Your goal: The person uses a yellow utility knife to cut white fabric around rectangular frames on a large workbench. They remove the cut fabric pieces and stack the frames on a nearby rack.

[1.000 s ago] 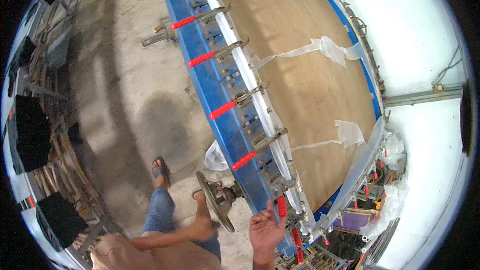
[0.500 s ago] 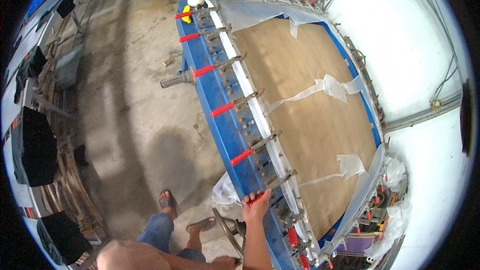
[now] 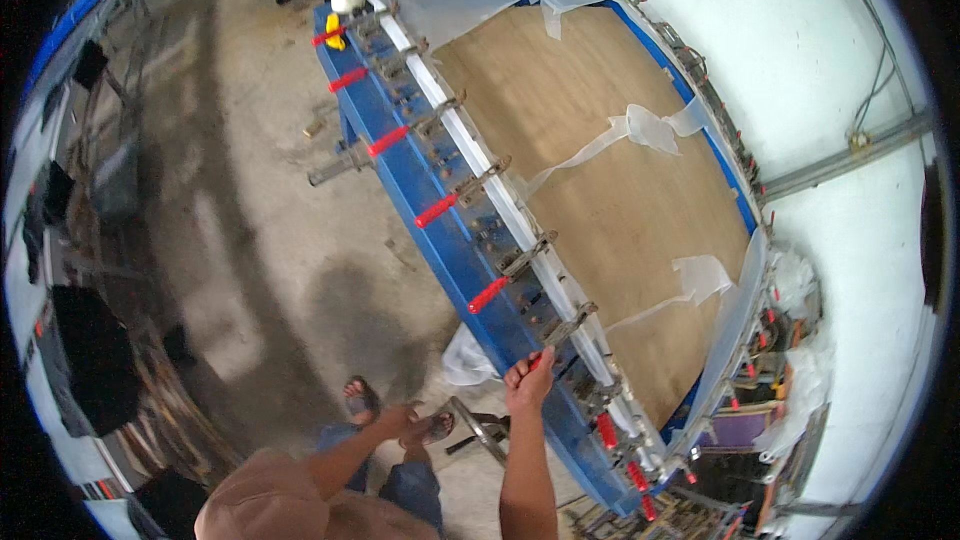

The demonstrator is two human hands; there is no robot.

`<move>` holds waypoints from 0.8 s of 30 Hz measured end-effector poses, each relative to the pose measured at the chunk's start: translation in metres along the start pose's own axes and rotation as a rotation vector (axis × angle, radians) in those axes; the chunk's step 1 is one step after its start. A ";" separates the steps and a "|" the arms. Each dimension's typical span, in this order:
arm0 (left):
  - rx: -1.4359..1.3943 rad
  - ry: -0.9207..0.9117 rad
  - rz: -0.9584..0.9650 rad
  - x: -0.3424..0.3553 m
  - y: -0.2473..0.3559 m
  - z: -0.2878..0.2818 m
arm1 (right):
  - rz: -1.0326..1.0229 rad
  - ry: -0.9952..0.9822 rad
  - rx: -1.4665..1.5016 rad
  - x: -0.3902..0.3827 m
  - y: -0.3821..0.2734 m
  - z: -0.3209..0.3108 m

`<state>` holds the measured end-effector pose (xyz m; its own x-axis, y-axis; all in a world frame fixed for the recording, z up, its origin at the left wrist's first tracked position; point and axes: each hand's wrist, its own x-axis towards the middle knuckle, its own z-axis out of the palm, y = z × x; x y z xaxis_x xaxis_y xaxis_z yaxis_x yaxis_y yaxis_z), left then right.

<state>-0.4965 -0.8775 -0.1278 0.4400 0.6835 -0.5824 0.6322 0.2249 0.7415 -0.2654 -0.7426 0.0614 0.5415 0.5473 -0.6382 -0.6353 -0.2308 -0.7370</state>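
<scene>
Head view: right hand point(image 3: 528, 380) fingers clamped on lower-centre red clamp handle point(image 3: 541, 357); left hand point(image 3: 400, 418) free, fingers loosely apart; upper handles point(image 3: 437, 210) apparently untouched.

One wooden panel point(image 3: 590, 170), two hands, and five red-handled clamps point(image 3: 436, 210) along the near edge.

Bright daylight, soft floor shadows, strong fisheye bend, dark corners, sharp.
</scene>
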 end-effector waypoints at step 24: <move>-0.544 -0.185 -0.196 0.185 0.231 -0.360 | 0.625 -0.281 0.552 0.014 -0.040 0.160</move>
<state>-0.4989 -0.4492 0.0553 0.4824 0.4727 -0.7375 0.3173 0.6905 0.6501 -0.3206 -0.5975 0.1175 -0.1034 0.6455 -0.7568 -0.9850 -0.1719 -0.0121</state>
